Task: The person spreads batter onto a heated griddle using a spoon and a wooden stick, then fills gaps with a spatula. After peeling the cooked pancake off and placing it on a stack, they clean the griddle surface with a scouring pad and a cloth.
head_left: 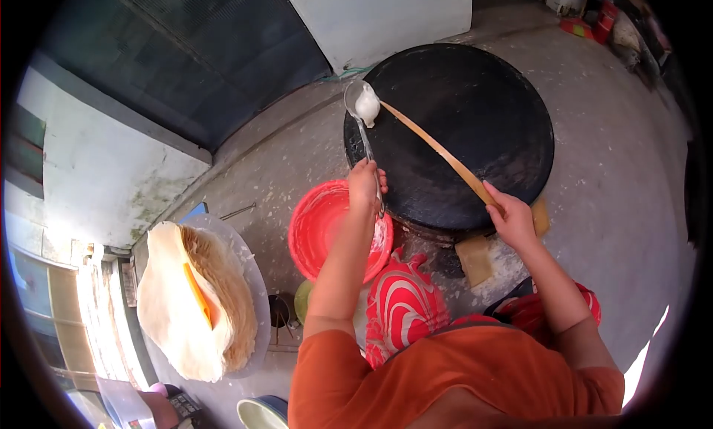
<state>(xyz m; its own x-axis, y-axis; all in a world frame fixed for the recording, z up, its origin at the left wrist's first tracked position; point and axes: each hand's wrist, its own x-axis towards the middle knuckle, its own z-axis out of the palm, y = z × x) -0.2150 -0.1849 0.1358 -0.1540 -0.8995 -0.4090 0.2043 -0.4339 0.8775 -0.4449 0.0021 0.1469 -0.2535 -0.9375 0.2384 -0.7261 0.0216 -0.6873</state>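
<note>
My left hand [365,185] is closed round the metal handle of a ladle [364,139], whose bowl is over the far left edge of a large round black griddle [475,110]. White batter [368,105] is at the ladle's bowl, overlapping the griddle's rim in this view. In my right hand [511,215] is the near end of a long, flat wooden spreader [445,153]. It slants across the griddle, its far tip right beside the batter. Beneath my left forearm stands a red basin [306,232] with white smears inside.
To the left, a tall stack of thin round pancakes [163,303] bears a yellow strip [197,292]. Tan blocks [474,260] lie by the griddle's near side on the spattered concrete floor [616,177]. A pale-lined tub [260,414] stands at the bottom, and a white wall [386,21] behind.
</note>
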